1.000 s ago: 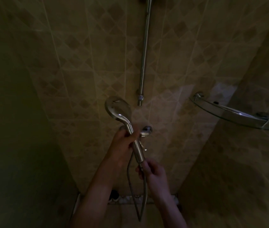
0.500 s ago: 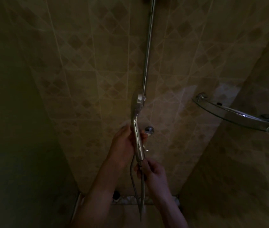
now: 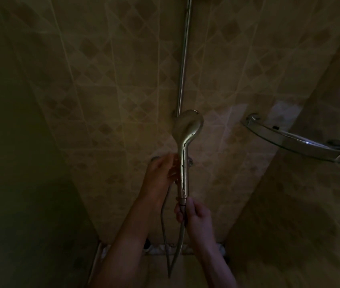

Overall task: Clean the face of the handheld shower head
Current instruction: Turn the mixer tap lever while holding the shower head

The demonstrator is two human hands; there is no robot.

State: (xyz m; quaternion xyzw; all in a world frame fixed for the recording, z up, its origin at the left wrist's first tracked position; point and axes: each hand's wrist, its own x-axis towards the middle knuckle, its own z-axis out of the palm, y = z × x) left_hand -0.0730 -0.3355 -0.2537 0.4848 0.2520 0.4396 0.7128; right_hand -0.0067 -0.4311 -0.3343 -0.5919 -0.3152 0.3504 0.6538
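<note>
The chrome handheld shower head [image 3: 187, 126] stands upright in the middle of the dim view. Its rounded back faces me and its spray face is turned away, hidden. My left hand [image 3: 160, 173] lies against the left side of its handle [image 3: 183, 173], fingers loosely curled on it. My right hand [image 3: 195, 215] is closed around the handle's base where the hose [image 3: 174, 256] joins. From there the hose hangs in a narrow loop between my forearms.
A vertical chrome rail [image 3: 182, 59] runs up the tiled wall just behind the head. A glass corner shelf [image 3: 293, 142] with a chrome rim juts out at the right. A wall valve [image 3: 190, 162] shows behind the handle. Dark walls close in on both sides.
The shower head has turned and shifted right, from its face toward the left, through edge-on, to its back toward me. My left hand's grip has loosened; my right hand stays at the base.
</note>
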